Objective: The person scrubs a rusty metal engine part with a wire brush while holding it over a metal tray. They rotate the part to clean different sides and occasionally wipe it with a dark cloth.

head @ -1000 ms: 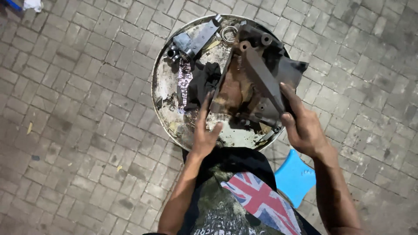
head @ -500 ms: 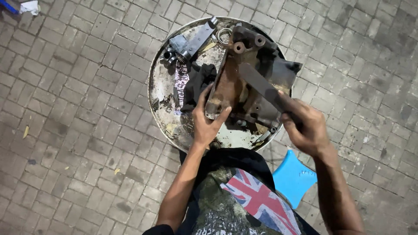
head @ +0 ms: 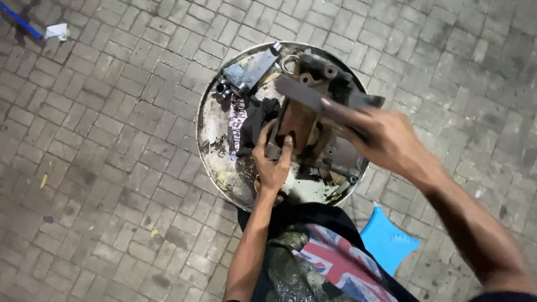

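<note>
A flat metal file point(head: 305, 94) is gripped in the right hand point(head: 386, 140) (blurred), its blade laid across the top of a rusty metal bracket point(head: 299, 120). The near edge of that bracket is clasped by the left hand point(head: 272, 159), fingers curled over the rim and thumb pressed against its face. The bracket is propped on a round, stained drum top point(head: 215, 120). Just beside the left hand a black rag point(head: 258, 114) is crumpled. Further out, near the drum's far rim, a grey metal part point(head: 249, 66) and a small metal ring point(head: 289, 62) are seen. Grey paving bricks point(head: 112, 140) are spread all around, and a blue plastic stool point(head: 389, 240) is set near the person's legs.
</note>
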